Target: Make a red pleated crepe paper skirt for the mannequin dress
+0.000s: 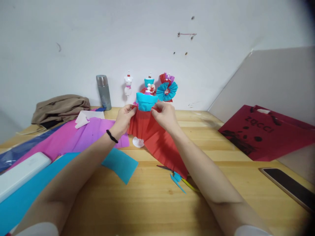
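Note:
A small mannequin [148,88] on a round white base [138,142] stands in front of me, wrapped at the chest in a blue paper band [147,101]. Below the band, red crepe paper [163,144] hangs in pleats, and its loose end trails down to the right onto the table. My left hand [125,118] pinches the red paper at the mannequin's left side. At the other side, my right hand [166,115] also pinches its upper edge, close under the blue band. Scissors with a yellow handle [190,186] lie partly hidden under the red paper and my right forearm.
Behind stand a bare white mannequin [128,87], a paper-dressed one [166,91] and a flask [104,93]. Purple paper [91,134], blue paper [120,165], a brown cloth [61,108] and a white device [24,173] lie left. A red bag [265,134] and phone [287,186] are right.

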`<action>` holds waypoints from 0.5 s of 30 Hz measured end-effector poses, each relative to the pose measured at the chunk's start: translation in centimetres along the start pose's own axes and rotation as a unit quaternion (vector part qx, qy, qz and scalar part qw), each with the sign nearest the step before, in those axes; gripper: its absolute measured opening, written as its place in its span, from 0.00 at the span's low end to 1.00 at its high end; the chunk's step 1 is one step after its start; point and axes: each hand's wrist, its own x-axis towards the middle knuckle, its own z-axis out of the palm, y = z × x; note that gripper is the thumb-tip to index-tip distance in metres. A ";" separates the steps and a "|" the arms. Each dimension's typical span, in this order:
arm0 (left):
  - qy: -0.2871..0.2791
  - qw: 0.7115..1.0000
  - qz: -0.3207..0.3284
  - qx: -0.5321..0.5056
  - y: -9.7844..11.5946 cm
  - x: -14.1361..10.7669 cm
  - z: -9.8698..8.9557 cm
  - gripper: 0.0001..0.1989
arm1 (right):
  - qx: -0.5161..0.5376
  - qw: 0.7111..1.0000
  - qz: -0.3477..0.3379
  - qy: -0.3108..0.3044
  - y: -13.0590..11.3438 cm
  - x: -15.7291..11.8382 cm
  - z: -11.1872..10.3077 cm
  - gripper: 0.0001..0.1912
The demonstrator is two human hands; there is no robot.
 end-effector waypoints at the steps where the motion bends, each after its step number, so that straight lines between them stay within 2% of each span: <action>1: -0.001 1.000 -0.002 -0.004 -0.1 0.0 0.0 0.12 | 0.002 1.000 -0.002 0.003 0.0 0.0 0.1 0.11; 11: 0.009 0.999 -0.027 -0.025 -0.1 0.2 0.1 0.17 | 0.025 1.000 -0.004 0.001 0.1 -0.1 0.7 0.12; 15: -0.009 0.999 -0.040 -0.027 -0.2 0.3 0.0 0.19 | 0.054 0.998 -0.025 -0.019 0.7 0.2 0.9 0.10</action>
